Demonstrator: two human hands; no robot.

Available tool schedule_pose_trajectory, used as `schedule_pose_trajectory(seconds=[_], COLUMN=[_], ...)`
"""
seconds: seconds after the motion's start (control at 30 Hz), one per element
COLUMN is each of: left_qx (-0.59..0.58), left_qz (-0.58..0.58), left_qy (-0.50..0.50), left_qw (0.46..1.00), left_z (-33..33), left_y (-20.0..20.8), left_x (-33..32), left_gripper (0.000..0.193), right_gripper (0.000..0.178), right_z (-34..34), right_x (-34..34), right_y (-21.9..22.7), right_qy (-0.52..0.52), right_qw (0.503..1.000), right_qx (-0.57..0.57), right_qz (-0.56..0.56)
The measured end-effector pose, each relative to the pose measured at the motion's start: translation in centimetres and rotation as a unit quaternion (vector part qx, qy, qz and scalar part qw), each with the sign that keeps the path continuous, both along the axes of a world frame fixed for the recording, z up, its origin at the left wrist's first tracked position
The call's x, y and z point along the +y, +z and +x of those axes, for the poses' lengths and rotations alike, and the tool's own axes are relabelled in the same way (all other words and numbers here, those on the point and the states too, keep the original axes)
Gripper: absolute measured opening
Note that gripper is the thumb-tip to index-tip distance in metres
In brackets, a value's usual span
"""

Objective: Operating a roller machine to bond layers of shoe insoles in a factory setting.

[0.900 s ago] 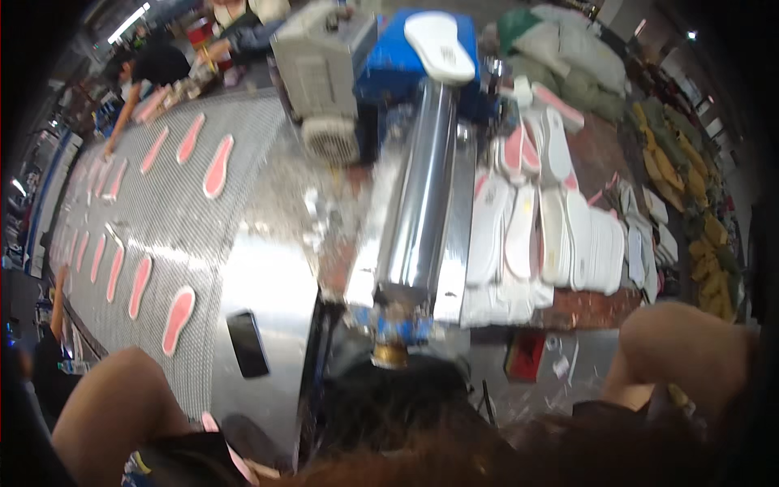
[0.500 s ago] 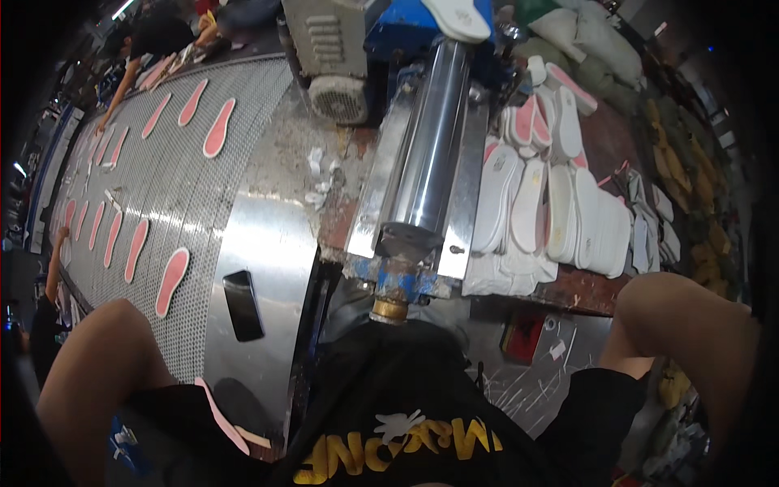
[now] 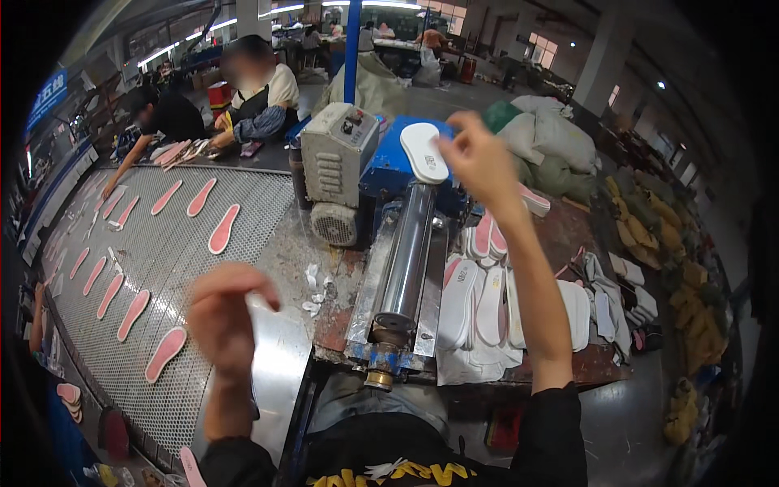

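Right grip (image 3: 480, 162) half curled, fingertips by right edge of white insole (image 3: 423, 152); touching or pinching, can't tell. Insole lies on blue machine housing (image 3: 387, 162), just left of grip, long axis pointing away from me. Left grip (image 3: 230, 312) farther, loosely curved, empty.

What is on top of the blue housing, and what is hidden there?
A white insole lies on the blue housing, with the right hand at its right edge; contact is unclear. Whatever the insole covers beneath it cannot be seen.
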State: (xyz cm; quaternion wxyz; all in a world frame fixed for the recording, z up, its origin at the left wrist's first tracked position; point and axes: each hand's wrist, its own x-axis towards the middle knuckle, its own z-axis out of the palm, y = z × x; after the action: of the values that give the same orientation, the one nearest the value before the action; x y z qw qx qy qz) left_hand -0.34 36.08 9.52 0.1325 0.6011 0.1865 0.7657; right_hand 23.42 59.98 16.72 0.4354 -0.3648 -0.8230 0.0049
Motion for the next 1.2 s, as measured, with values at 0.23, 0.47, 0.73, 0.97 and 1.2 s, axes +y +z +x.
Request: schedule_pose_trajectory(seconds=[0.23, 0.47, 0.73, 0.97, 1.2], left_qx=[-0.060, -0.176, -0.049, 0.284, 0.526], left_qz=[-0.479, -0.537, -0.588, -0.372, -0.260], left_qy=[0.155, 0.069, 0.007, -0.116, -0.168], left_qw=[0.862, 0.822, 0.807, 0.876, 0.792], left_z=[-5.4, -5.2, -7.2, -2.8, -1.8], left_y=[-25.3, -32.0, -28.2, -9.2, -4.1], left_x=[0.9, -1.9, -0.9, 11.5, 16.1], left_gripper=[0.034, 0.012, 0.018, 0.056, 0.088], right_gripper=[0.058, 0.032, 0.023, 0.027, 0.021], right_z=[-3.4, -0.8, 12.7, 14.0, 7.8], right_x=[3.8, 7.1, 3.9, 1.9, -7.8], right_y=[-3.7, -4.3, -8.5, -16.1, -15.4], right_qy=[-0.152, 0.064, 0.066, -0.025, 0.035], right_qw=[0.957, 0.980, 0.836, 0.874, 0.847], right_qx=[-0.246, 0.182, 0.501, 0.397, 0.388], right_qz=[-0.034, -0.057, -0.216, -0.279, -0.361])
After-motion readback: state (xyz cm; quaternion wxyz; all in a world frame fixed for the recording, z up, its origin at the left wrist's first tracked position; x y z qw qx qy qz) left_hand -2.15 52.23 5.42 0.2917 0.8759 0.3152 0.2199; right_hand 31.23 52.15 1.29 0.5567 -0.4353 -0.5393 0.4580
